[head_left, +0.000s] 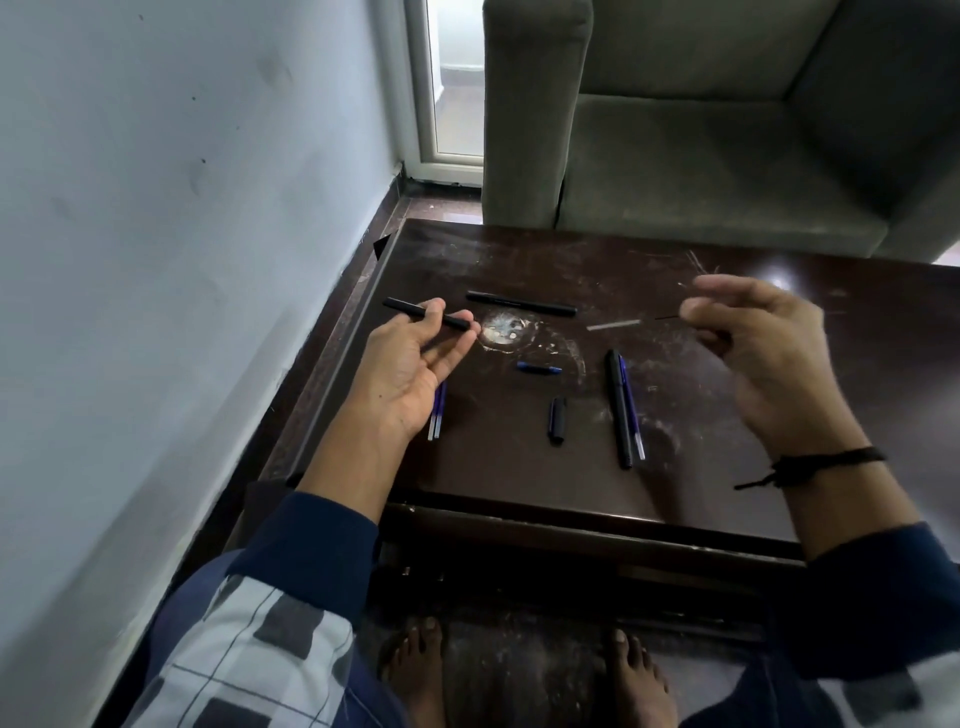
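Fingers of your left hand (410, 364) pinch a black pen barrel (402, 307) above the counter (519, 467); your right hand (763, 343) shows curled fingers, blurred, grip not clear.

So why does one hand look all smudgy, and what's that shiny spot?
Head view: the right hand is motion-blurred, while the left hand, holding a black pen tube, looks sharp; the shiny spot is light glaring off the dark table.

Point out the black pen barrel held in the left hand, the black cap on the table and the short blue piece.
black pen barrel (408, 308): head view, bare stretch near its left end.
black cap (557, 421): head view, middle of its body.
short blue piece (539, 368): head view, its middle.
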